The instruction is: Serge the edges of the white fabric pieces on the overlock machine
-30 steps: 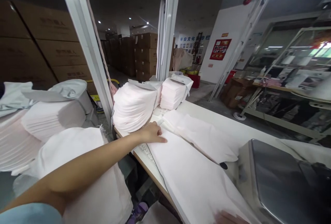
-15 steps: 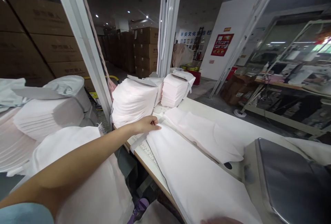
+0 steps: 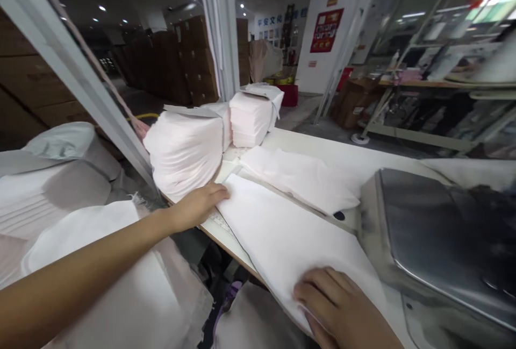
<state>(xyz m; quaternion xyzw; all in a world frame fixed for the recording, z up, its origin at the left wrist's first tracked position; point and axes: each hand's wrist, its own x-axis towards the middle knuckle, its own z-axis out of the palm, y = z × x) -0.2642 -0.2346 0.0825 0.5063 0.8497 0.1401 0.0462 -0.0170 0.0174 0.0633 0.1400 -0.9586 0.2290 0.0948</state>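
Observation:
A folded white cloth [image 3: 290,230] lies lengthwise on the white table [image 3: 322,152]. My left hand [image 3: 200,205] is closed at its far left corner, thumb and fingertips pinching the edge. At the near end, my right hand [image 3: 341,303] has its fingers bent over the cloth's edge, the thumb partly hidden below. Behind it lies a second, pale pink cloth piece [image 3: 300,177], which neither hand touches. A printed measuring scale [image 3: 220,223] shows on the table beside the cloth, partly covered by my left hand.
Stacks of pale cloth [image 3: 185,150] and a tied bundle [image 3: 252,118] stand at the table's far end. A metal-topped machine [image 3: 435,230] takes up the right side. More cloth piles [image 3: 60,177] sit at the left, by a slanting metal post [image 3: 80,69].
My right hand has come up into view onto the cloth's near end. My left hand still holds the far corner. The view has turned slightly right.

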